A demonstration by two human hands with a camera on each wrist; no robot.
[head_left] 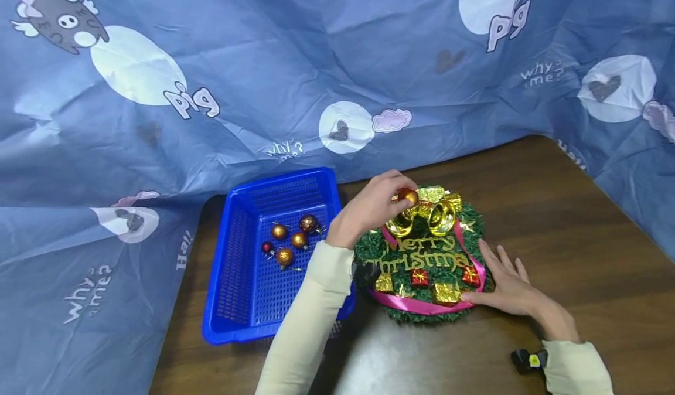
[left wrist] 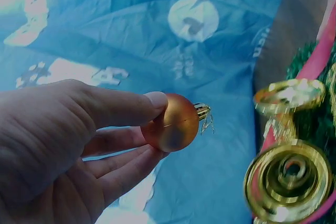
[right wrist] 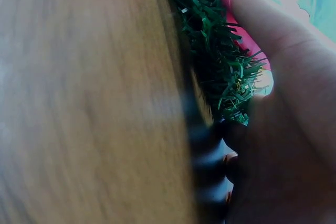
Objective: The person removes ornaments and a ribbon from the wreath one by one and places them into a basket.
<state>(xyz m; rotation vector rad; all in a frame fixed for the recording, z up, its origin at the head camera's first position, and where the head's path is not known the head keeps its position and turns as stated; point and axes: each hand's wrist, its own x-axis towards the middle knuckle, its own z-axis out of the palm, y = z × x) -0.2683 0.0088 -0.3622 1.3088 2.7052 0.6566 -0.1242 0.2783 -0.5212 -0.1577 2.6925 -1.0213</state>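
My left hand (head_left: 377, 204) pinches a copper-gold Christmas ball (left wrist: 176, 123) between thumb and fingers. The ball's gold cap and thin string loop point away from the palm in the left wrist view. In the head view this hand is over the upper part of a green tinsel wreath (head_left: 403, 286), beside two gold bells (head_left: 442, 218). Along the wreath's lower right edge lies my right hand (head_left: 514, 289), its fingers spread and its thumb at the pink ribbon (head_left: 427, 308). Gold "Merry Christmas" lettering and small red and gold gift boxes (head_left: 446, 293) decorate the wreath.
Left of the wreath stands a blue plastic basket (head_left: 216, 289), with several ornament balls (head_left: 285, 257) inside. My left forearm crosses over its right side. A blue printed cloth (head_left: 253, 78) hangs behind the brown wooden table (head_left: 569, 219).
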